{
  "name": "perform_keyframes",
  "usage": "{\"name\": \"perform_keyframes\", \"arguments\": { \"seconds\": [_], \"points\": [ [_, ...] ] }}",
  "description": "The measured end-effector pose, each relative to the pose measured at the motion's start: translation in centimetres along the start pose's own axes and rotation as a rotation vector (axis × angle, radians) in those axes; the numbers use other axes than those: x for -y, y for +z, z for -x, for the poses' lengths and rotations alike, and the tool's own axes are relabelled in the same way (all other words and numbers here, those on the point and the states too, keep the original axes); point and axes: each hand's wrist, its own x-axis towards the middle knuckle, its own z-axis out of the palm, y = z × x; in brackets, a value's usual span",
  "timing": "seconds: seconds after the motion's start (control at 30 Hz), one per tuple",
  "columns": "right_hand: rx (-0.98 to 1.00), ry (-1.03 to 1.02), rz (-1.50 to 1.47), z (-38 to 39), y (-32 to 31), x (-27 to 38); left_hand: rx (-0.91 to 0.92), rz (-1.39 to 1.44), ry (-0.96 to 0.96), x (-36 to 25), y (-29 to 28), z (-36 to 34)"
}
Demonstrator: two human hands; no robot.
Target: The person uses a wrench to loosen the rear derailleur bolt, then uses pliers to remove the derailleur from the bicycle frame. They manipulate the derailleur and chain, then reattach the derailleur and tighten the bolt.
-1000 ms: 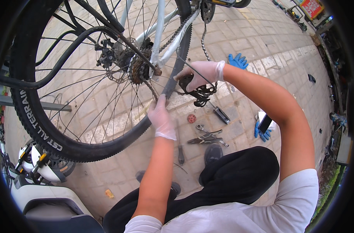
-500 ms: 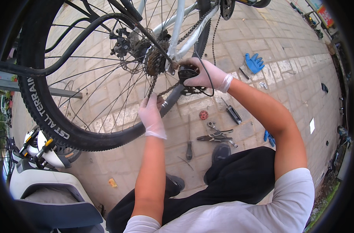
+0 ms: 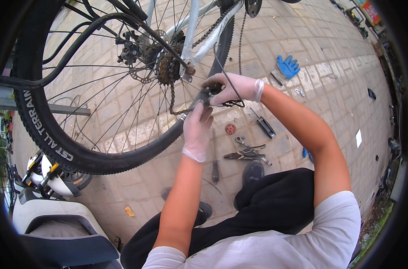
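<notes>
My right hand (image 3: 239, 88), in a thin translucent glove, grips the black rear derailleur (image 3: 206, 95) just below the bike's rear dropout. From underneath, my gloved left hand (image 3: 196, 134) reaches up, its fingertips closed at the derailleur's lower side, where the chain meets it. Part of the derailleur is hidden by my fingers. The bicycle chain (image 3: 172, 97) hangs slack from the rear cassette (image 3: 166, 67) and bends toward my left fingertips. A black cable (image 3: 230, 80) loops past my right hand. Behind both hands stands the rear wheel's tire (image 3: 110, 166).
On the paving below lie a red toothed pulley wheel (image 3: 230, 129), pliers (image 3: 245, 155), a screwdriver (image 3: 215, 172) and a folding multi-tool (image 3: 266, 127). A blue glove (image 3: 288, 66) rests farther off. At the lower left stands a white and grey scooter-like vehicle (image 3: 60, 208).
My left hand has left the hanging chain and moved right to the derailleur. My right hand has lowered the derailleur away from the dropout. The view has shifted slightly.
</notes>
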Motion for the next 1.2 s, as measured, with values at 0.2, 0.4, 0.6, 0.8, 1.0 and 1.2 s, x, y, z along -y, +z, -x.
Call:
{"name": "perform_keyframes", "arguments": {
  "seconds": [0.2,0.4,0.6,0.8,1.0,1.2],
  "points": [
    [0.064,0.134,-0.399,-0.2,0.1,-1.1,-0.011,0.415,-0.049,0.4,0.2,0.9],
    [0.104,0.097,-0.570,0.1,1.2,-0.8,0.029,0.429,0.098,1.0,0.3,1.1],
    [0.007,0.097,-0.850,0.9,1.9,-1.1,0.178,0.413,0.193,2.3,-2.1,2.3],
    [0.028,0.085,-1.301,4.0,1.4,-1.4,0.168,0.249,0.288,2.7,-5.0,2.3],
    [-0.343,0.060,-0.690,6.8,4.7,-0.3,0.132,0.153,0.305,3.3,-6.0,1.7],
    [-0.456,0.046,-0.629,7.3,5.4,0.3,0.083,0.206,-0.263,3.5,-6.6,1.6]
  ]
}}
